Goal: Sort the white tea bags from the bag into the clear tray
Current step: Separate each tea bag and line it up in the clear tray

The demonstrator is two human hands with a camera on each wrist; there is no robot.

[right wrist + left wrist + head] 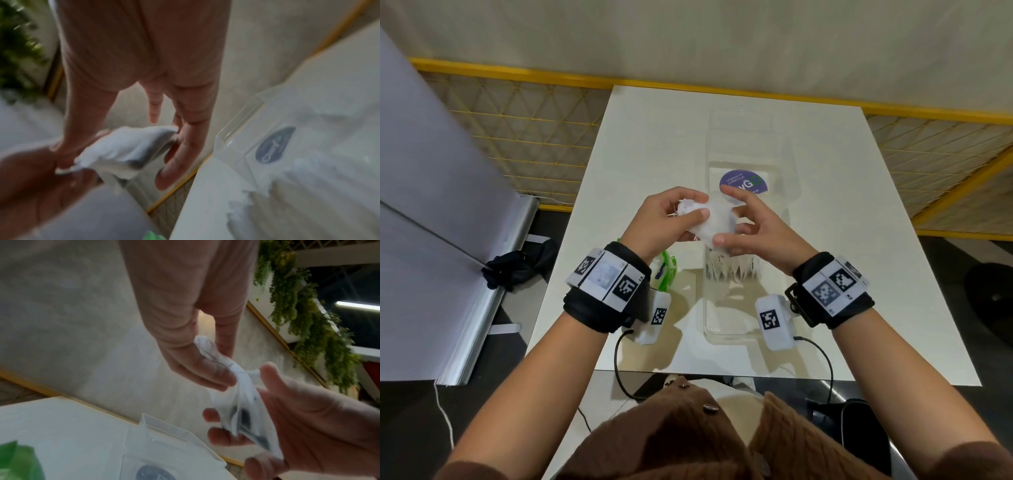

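Both hands, left (664, 219) and right (751, 226), pinch white tea bags (714, 219) in narrow grip.

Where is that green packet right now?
In the head view the green packet lies on the white table, just left of the clear tray, partly hidden beneath the left hand.

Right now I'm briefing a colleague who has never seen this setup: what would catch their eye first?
Both hands, left and right, pinch a clump of white tea bags in mid-air over the table. Below them stands the long clear tray, with tea bags already lined up inside and a round purple sticker showing through it.
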